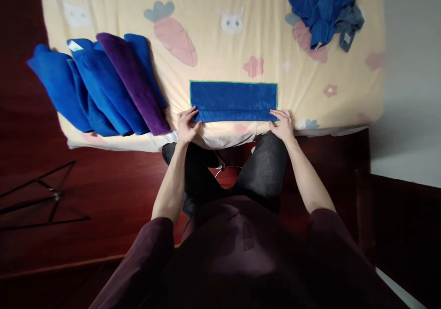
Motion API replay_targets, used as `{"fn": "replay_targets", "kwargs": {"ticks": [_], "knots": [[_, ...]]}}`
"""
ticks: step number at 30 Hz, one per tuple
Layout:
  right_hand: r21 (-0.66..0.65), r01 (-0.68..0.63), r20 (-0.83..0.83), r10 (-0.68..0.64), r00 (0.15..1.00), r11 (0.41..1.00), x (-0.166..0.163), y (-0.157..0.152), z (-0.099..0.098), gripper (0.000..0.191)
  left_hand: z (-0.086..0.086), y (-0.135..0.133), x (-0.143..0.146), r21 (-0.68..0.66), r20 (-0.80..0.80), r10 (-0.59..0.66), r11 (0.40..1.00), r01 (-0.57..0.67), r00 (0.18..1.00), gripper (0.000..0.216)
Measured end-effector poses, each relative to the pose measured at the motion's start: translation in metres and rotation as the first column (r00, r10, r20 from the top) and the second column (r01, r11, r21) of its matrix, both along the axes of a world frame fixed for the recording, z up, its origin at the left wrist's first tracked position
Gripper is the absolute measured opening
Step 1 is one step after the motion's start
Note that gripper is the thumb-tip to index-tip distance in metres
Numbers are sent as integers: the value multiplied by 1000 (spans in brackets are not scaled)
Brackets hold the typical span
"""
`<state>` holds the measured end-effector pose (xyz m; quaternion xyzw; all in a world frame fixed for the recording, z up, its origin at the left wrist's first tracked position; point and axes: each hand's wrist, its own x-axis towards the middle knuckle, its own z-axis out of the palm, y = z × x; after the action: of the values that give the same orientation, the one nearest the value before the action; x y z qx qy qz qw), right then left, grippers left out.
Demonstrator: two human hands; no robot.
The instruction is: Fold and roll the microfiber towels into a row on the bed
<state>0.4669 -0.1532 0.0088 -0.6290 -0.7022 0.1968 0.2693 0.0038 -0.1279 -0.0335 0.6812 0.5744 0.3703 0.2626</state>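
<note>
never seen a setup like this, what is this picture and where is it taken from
There is no machine: a person works barehanded, and this single picture comes from a camera worn on their head, looking forward and down. On the cream patterned sheet lies a flat blue cloth, its near corners touched by the left hand and right hand; whether they pinch it is hard to tell. To the left are a purple cloth and blue cloths; at the far right is a crumpled bluish heap.

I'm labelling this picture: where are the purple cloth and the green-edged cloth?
Purple cloth (133,83), head view: middle of its length.
Green-edged cloth (234,97), head view: middle of its blue surface.
</note>
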Motion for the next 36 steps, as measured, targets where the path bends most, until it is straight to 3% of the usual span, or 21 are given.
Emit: {"fn": "replay_targets", "kwargs": {"ticks": [4,10,17,24,28,32,36], "knots": [[0,0,24,0,1000,1000,0,3,-2,57,-1,3,4,-8,-25,-26,1000,26,999,63],[11,69,41,-69,997,998,2,5,-7,66,-7,6,3,12,5,0,1000,0,1000,53],[-10,129,-4,-129,992,992,2,6,-11,64,-13,8,1,62,62,27,998,-31,998,43],[-21,135,-14,-135,991,991,3,5,-12,56,-7,4,3,46,77,71,996,-75,994,40],[-11,146,21,-146,989,989,3,4,-11,48,-7,4,4,20,139,150,988,-154,979,39],[12,165,50,-165,985,986,3,2,-9,34,-12,6,3,-56,140,305,952,-300,942,47],[20,206,65,-207,976,978,2,2,-12,40,-14,6,3,-57,199,358,933,-354,912,54]]}}
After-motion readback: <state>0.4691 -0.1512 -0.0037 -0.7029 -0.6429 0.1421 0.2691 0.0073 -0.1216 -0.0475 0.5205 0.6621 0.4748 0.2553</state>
